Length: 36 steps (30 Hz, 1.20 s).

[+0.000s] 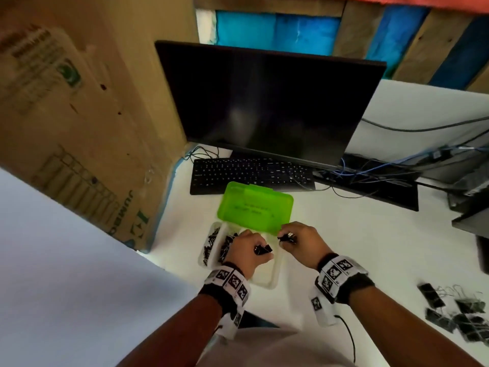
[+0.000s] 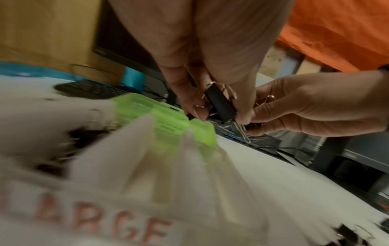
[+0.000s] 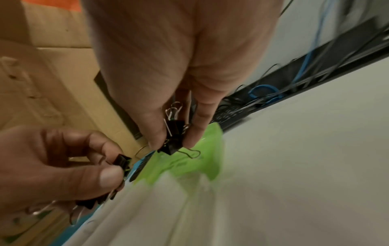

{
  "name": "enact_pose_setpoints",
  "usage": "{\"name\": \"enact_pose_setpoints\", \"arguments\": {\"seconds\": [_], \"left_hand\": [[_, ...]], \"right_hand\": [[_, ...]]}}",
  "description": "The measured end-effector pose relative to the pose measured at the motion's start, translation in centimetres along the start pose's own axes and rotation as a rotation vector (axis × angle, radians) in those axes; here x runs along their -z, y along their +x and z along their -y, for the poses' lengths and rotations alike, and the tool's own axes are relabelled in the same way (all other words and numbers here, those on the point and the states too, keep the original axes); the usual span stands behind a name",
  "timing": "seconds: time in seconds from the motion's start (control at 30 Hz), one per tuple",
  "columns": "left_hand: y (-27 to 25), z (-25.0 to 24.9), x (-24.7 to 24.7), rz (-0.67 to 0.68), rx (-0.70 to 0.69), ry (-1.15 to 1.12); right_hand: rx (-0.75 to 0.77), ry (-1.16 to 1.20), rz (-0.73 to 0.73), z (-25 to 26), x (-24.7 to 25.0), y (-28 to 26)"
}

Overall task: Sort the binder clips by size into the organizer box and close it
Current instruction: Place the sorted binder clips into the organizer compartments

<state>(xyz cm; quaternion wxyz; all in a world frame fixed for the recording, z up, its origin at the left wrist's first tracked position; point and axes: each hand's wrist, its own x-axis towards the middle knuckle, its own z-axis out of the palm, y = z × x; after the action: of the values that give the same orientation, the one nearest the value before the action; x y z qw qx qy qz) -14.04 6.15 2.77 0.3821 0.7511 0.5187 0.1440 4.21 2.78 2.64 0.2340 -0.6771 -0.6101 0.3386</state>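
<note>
Black steel clips pinched in the left hand, more pinched in the right hand, both over the box. Light, stiff, springy: best held by the body. Green lid stands open behind; bare worktop right, pile beyond.

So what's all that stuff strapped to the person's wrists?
Each bare forearm ends in a dark wristband wrapped by a white band printed with square black-and-white code markers, on the left wrist and the right wrist. A white block with another marker hangs below each band, and a thin black cable trails from the right one. No sleeves or gloves show.
</note>
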Motion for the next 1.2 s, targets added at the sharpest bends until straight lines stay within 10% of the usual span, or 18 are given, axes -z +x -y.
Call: {"name": "enact_pose_setpoints", "arguments": {"seconds": [0.33, 0.8, 1.2], "left_hand": [[-3.0, 2.2, 1.1, -0.049, 0.11, 0.075], [-3.5, 2.2, 1.1, -0.021, 0.166, -0.187], [-2.6, 3.9, 0.1, -0.045, 0.019, 0.041]], "right_hand": [[0.137, -0.194, 0.224, 5.0, -4.4, 3.7], [0.038, -0.205, 0.209, 5.7, -6.6, 3.2], [-0.009, -0.199, 0.131, 2.1, -3.2, 1.3]]}}
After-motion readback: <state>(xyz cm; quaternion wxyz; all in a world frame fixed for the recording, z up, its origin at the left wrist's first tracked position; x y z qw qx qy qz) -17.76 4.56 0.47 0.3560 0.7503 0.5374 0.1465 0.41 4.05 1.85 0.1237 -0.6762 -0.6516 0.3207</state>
